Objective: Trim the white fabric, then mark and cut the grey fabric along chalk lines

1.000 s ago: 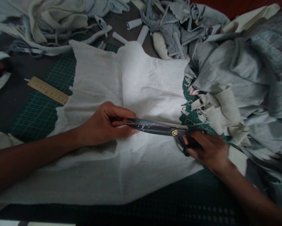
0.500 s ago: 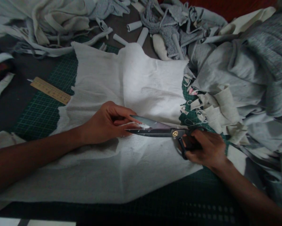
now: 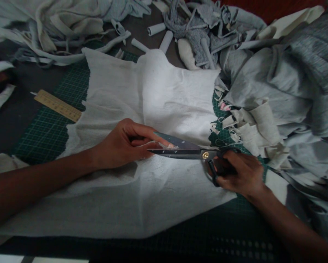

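Observation:
A large piece of white fabric [image 3: 177, 95] with ragged side edges lies spread before me. My left hand [image 3: 128, 140] pinches a raised fold of it between thumb and fingers. My right hand [image 3: 240, 171] grips the black handles of a pair of scissors [image 3: 180, 151], whose blades point left. The blades are slightly parted, with a frayed bit of the fabric between them. Their tips reach right up to my left fingers, and the index finger lies along the upper blade. The thumb side of my right hand is partly hidden behind the handles.
Under the fabric is a green cutting mat [image 3: 51, 128] with a wooden ruler [image 3: 58, 106] on its left. Cut beige scraps [image 3: 257, 128] lie at the right, beside a heap of grey cloth [image 3: 276, 84]. Rolled strips [image 3: 166, 42] and more cloth [image 3: 70, 22] fill the back.
The scissor blades have closed somewhat. My left index finger has stretched a little to the right along the upper blade. The fabric stays nearly where it was.

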The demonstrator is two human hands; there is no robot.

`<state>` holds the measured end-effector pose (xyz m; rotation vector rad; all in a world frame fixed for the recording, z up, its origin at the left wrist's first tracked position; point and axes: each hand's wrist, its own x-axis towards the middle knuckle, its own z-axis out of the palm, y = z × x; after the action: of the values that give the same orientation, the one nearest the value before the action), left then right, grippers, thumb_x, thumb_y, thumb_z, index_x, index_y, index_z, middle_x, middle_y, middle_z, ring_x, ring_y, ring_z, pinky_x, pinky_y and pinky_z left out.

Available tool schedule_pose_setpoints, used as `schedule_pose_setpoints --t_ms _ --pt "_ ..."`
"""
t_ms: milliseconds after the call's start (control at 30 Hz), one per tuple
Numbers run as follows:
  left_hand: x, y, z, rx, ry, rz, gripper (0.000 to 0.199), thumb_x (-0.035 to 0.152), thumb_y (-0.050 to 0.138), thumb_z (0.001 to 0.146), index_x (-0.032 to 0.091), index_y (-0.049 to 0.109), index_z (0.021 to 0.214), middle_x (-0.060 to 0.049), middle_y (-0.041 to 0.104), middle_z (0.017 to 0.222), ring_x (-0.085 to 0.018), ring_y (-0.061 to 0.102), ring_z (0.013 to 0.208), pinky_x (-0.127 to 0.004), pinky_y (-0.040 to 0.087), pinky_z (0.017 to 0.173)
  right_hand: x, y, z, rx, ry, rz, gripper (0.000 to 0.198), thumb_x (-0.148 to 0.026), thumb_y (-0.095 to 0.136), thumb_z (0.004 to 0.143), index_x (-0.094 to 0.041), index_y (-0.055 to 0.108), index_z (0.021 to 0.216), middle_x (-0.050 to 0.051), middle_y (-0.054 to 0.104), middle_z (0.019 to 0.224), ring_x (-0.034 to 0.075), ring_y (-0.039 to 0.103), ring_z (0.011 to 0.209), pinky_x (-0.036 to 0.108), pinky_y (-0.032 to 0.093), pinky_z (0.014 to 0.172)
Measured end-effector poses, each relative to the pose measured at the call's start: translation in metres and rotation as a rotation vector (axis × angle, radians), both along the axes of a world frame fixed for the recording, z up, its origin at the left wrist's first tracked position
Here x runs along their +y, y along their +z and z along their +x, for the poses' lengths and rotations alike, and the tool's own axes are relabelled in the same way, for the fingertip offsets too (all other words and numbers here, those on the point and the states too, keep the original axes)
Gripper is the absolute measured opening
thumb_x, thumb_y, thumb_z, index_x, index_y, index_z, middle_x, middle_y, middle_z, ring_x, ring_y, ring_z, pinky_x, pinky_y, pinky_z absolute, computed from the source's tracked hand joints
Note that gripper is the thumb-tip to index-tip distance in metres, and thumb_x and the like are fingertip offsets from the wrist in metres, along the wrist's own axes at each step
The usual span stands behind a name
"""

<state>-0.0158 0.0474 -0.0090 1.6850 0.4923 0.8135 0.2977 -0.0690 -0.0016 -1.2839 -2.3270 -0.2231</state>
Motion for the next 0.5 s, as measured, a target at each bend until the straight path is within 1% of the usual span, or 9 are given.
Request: schedule_pose_setpoints --t_ms 67,167,233,300,433,500 --pt "-0.0006 0.0003 0.0006 0.019 -0.070 -0.081 0.014 0.025 0.078 0.093 0.017 0.086 0.103 0.010 0.038 0.050 -0.002 0.026 0.042 -0.012 0.019 0.038 -0.0001 0.0007 -0.0004 -0.005 -0.004 0.001 0.008 -0.016 0.057 0.083 -0.023 0.057 0.080 -0.005 0.061 0.056 0.012 0.052 0.043 0.027 0.036 0.046" --pt "-0.0010 0.0006 0.0012 0.058 -0.066 -0.158 0.013 0.025 0.080 0.092 0.014 0.085 0.098 0.009 0.037 0.050 -0.003 0.026 0.043 -0.013 0.021 0.038 0.0003 0.0019 -0.0015 0.000 0.014 0.016 0.008 -0.016 0.057 0.085 -0.023 0.056 0.080 -0.005 0.060 0.055 0.012 0.051 0.042 0.028 0.035 0.045" --pt "-0.0007 0.0006 0.0013 0.061 -0.068 -0.155 0.013 0.023 0.081 0.091 0.014 0.085 0.098 0.009 0.038 0.051 -0.003 0.027 0.044 -0.014 0.022 0.039 0.0007 0.0026 -0.0022 0.000 0.013 0.010 0.010 -0.015 0.056 0.085 -0.023 0.056 0.080 -0.005 0.058 0.053 0.012 0.050 0.042 0.028 0.034 0.044" --pt "-0.0002 0.0006 0.0014 0.040 -0.087 -0.134 0.013 0.022 0.081 0.090 0.015 0.085 0.100 0.008 0.041 0.052 -0.003 0.027 0.044 -0.013 0.020 0.038 0.0009 0.0030 -0.0027 -0.007 0.004 0.002 0.010 -0.016 0.055 0.087 -0.024 0.057 0.079 -0.005 0.057 0.053 0.012 0.050 0.041 0.028 0.034 0.044" --pt "-0.0006 0.0016 0.0022 0.032 -0.077 -0.146 0.011 0.023 0.081 0.090 0.015 0.085 0.096 0.009 0.036 0.049 -0.003 0.026 0.042 -0.013 0.018 0.037 0.0002 0.0029 -0.0023 -0.009 0.006 -0.017 0.012 -0.016 0.055 0.087 -0.024 0.058 0.078 -0.004 0.059 0.054 0.013 0.052 0.043 0.029 0.036 0.046" --pt "-0.0018 0.0021 0.0026 0.053 -0.050 -0.158 0.012 0.025 0.082 0.089 0.015 0.085 0.094 0.009 0.037 0.048 -0.003 0.027 0.042 -0.013 0.021 0.037 -0.0001 0.0024 -0.0016 -0.010 0.010 -0.022 0.014 -0.016 0.055 0.088 -0.024 0.058 0.078 -0.004 0.059 0.054 0.013 0.053 0.044 0.029 0.038 0.047"
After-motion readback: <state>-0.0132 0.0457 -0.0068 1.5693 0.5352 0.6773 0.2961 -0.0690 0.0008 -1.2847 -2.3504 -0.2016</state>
